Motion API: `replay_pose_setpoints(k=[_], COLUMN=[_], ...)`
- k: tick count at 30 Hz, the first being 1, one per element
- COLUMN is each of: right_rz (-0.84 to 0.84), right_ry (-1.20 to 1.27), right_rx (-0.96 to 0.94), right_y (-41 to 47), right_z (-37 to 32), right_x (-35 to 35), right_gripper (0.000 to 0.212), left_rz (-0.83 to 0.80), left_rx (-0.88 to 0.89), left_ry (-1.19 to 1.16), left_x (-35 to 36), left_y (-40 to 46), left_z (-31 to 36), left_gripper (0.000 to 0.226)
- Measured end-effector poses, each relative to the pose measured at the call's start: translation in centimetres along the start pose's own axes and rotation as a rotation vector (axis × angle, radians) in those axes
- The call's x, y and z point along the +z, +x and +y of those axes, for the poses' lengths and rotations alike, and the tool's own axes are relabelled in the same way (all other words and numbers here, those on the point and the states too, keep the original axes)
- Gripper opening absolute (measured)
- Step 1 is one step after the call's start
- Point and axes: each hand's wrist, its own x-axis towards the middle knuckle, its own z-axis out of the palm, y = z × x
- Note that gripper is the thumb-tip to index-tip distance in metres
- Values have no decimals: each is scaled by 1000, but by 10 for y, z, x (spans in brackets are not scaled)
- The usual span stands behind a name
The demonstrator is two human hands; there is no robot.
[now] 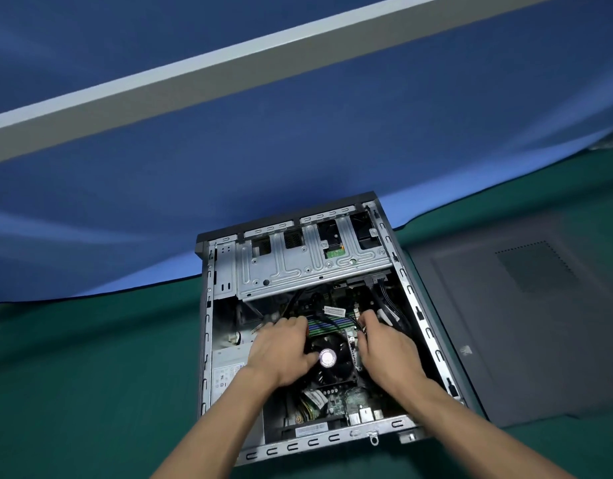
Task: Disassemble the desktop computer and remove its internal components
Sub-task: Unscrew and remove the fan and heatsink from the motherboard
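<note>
Both hands (280, 350) (388, 347) reach inside open case (208, 340).

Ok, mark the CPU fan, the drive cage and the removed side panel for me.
CPU fan (327, 357), head view, on its round hub label.
Drive cage (308, 261), head view, on its flat metal top.
Side panel (526, 326), head view, on its bare grey face.

Labels on the power supply (229, 369) and cable are too blurred to read.
</note>
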Motion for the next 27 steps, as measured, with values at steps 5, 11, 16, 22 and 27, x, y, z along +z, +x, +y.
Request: replay_pose_setpoints(k=[5,11,16,22,27], right_rz=[-10,-80,-84,-99,24], right_ry=[25,66,37,75,296], right_rx=[63,102,163,163,6], right_y=[2,3,4,4,-12], right_z=[0,5,6,3,-6], right_x=[1,3,3,-1,-18], right_gripper=[20,22,20,20,32], left_rz=[-167,-179,-129,-5,13], left_rx=[28,-13,8,154,119], left_ry=[-54,82,-14,28,130], left_x=[15,33,25,-12,-47], left_y=[3,-2,-5,-22,-35], left_z=[25,40,35,30,26], left_gripper=[88,108,97,87,97])
